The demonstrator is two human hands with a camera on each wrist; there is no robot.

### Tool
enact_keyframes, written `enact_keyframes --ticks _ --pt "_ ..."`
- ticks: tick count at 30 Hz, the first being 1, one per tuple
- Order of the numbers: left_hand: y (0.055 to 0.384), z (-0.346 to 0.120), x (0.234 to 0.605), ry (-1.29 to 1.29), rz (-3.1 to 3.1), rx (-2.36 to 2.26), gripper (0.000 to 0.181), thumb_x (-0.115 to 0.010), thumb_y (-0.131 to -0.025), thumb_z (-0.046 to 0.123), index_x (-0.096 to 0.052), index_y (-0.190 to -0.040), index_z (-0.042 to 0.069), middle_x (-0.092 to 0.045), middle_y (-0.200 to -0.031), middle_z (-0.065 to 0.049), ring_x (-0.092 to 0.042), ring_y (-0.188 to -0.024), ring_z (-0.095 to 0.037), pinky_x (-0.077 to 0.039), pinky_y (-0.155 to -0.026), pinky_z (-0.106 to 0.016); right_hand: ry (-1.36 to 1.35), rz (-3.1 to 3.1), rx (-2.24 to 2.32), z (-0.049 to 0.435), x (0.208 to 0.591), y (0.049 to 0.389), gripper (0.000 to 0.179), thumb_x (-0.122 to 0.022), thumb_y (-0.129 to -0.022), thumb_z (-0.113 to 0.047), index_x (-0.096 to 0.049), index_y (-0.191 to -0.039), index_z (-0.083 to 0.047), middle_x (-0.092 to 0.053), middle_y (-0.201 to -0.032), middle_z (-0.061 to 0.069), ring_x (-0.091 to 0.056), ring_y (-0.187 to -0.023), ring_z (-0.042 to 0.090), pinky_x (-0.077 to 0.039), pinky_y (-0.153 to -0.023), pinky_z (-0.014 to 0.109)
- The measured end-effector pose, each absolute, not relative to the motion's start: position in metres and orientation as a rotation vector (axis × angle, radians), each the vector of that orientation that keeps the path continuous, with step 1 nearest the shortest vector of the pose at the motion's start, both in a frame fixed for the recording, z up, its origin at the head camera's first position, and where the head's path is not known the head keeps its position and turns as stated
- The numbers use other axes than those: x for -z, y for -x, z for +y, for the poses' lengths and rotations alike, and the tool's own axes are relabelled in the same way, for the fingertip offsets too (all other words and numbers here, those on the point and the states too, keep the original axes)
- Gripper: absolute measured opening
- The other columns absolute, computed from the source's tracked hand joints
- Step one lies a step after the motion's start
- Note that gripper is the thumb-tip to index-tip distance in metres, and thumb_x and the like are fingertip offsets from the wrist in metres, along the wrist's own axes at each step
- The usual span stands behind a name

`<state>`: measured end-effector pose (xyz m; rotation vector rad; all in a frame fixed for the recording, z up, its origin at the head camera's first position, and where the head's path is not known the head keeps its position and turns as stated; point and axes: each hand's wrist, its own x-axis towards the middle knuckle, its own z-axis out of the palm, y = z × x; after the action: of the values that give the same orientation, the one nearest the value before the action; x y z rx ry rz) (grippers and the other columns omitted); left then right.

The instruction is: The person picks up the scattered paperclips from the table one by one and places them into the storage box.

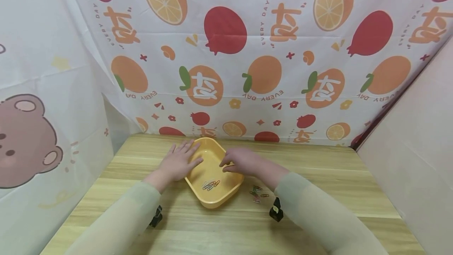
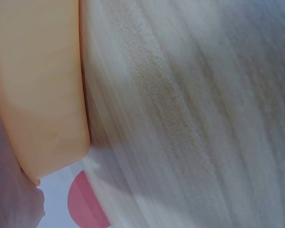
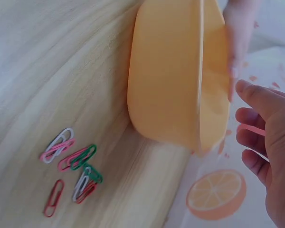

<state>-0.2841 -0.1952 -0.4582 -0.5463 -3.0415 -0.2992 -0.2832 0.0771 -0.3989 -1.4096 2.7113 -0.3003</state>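
Note:
A yellow-orange plastic tray [image 1: 231, 196] stands slantwise on the wooden table, with several paper clips [image 1: 211, 185] in its near end. My left hand [image 1: 178, 162] rests on the tray's left rim, fingers spread and straight. Over the right rim hovers my right hand [image 1: 242, 162], its fingers loosely bent and the thumb apart from them. In the right wrist view a pink strip [image 3: 251, 128] shows between two fingers of that hand; I cannot tell what it is. Right of the tray lies a loose group of green, red, pink and white paper clips [image 3: 78, 164] on the table.
A white cloth with fruit prints [image 1: 230, 74] hangs along the table's back edge. White sheets enclose the left and right sides, the left one with a bear print [image 1: 26, 141]. Small black devices [image 1: 276, 209] sit by both forearms.

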Motion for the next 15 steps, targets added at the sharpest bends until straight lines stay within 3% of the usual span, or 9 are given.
enact_keyframes --ticks 15 --pt "0.283 -0.197 0.457 0.561 -3.032 0.295 0.073 -0.034 -0.101 0.062 -0.028 -0.158 0.017 -0.019 -0.164 -0.013 -0.017 -0.149 -0.04 -0.006 -0.119 -0.061 1.256 2.853 0.457 0.138 0.416 0.271 0.02 -0.074 -0.091 -0.03 -0.08 -0.105 -0.017 -0.067 -0.089 -0.009 -0.06 -0.081 0.009 -0.052 -0.071 0.026"
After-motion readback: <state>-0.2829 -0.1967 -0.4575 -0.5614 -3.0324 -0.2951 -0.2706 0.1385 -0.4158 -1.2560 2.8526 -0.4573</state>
